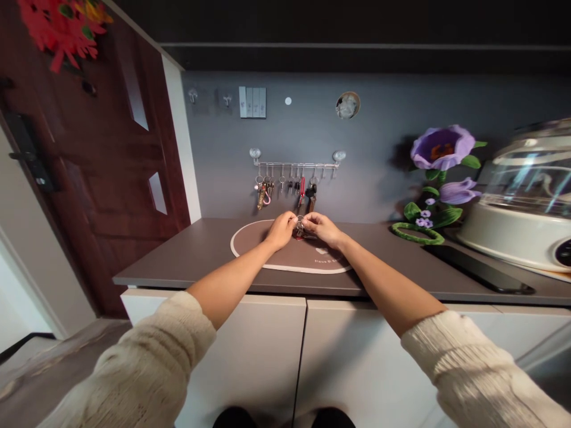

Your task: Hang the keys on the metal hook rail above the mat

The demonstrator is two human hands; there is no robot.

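Observation:
Both my hands meet above a brown oval mat point(250, 241) with a pale border, on the dark countertop. My left hand point(282, 229) is closed in a pinch on the left side of a key ring point(300, 224) with keys. From the other side, my right hand point(322, 228) pinches the same ring. The keys hang below the fingers, too small to tell apart. Just behind, a clear hook rail point(297, 164) on the grey wall carries several bunches of keys point(263, 193), one with a red strap point(302, 189).
At the right stand a purple knitted flower point(441, 148) and a cream appliance point(517, 232) with a clear dome. A black phone point(482, 270) lies before them. A dark red door point(111, 160) is at the left, and a switch panel point(253, 102) is on the wall.

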